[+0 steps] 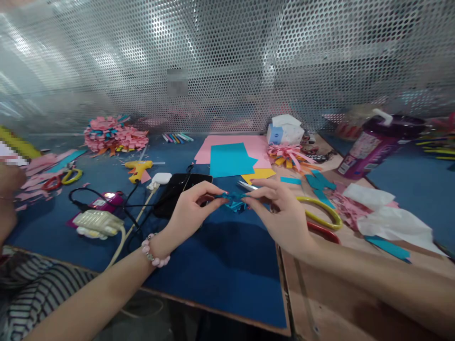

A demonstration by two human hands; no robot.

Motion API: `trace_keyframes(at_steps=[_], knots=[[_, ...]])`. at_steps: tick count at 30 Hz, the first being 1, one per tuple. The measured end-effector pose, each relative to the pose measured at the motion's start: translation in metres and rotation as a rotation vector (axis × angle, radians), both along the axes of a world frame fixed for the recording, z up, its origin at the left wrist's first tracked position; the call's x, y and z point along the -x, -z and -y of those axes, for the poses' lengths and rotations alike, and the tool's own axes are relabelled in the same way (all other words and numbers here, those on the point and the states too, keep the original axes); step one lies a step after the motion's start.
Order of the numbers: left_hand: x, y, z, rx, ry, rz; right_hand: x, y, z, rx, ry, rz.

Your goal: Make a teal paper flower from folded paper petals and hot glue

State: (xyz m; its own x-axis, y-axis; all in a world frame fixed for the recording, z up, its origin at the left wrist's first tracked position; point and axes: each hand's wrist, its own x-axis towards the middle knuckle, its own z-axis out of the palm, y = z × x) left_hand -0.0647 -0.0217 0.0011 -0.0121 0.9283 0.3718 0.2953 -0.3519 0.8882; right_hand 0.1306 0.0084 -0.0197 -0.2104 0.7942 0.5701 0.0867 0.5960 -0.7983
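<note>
Shiny metal wall point(227, 57) full of little holes stands far behind your grip in the head view, and a blue table top point(227, 274) lies under it. Your left hand point(192, 206) and right hand point(282, 218) both pinch a small blue paper piece point(235, 204), one on each side, with fingertips pressed together. It sits between them, up over the table. It looks folded or bunched, but it is too small to tell how much of its shape is done.

Some paper work seems done: a puffy pink and blue bundle point(106, 135) sits far off to the left of your grip. Just past your grip, the blue sheet point(231, 161) and pink sheet point(203, 150) are big, so there seems to be plenty left to cut.

You have room straight below your grip, down to the table's front edge point(213, 311). Left of your grip, a black flat thing point(170, 189) and cords crowd close. Right of it, the scissors point(322, 230) lie by your right hand, so moving sideways could bump them. Another person's hand point(10, 187) is well off to the left.
</note>
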Motion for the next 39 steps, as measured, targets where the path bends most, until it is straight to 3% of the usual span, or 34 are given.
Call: trace_keyframes(at_steps=[15,28,39], knots=[[-0.0037,-0.0017,0.0058,-0.034,0.048,0.055,0.0007,0.0038,0.0028,-0.111,0.012,-0.034],[-0.0094,-0.0023,0.0066,0.089,-0.046,0.041,0.0046,0.0057,0.0042,0.009,0.002,-0.075],[-0.0060,0.0039,0.0010,0.119,-0.026,0.034,0.0061,0.0064,0.0018,0.116,-0.028,-0.058]])
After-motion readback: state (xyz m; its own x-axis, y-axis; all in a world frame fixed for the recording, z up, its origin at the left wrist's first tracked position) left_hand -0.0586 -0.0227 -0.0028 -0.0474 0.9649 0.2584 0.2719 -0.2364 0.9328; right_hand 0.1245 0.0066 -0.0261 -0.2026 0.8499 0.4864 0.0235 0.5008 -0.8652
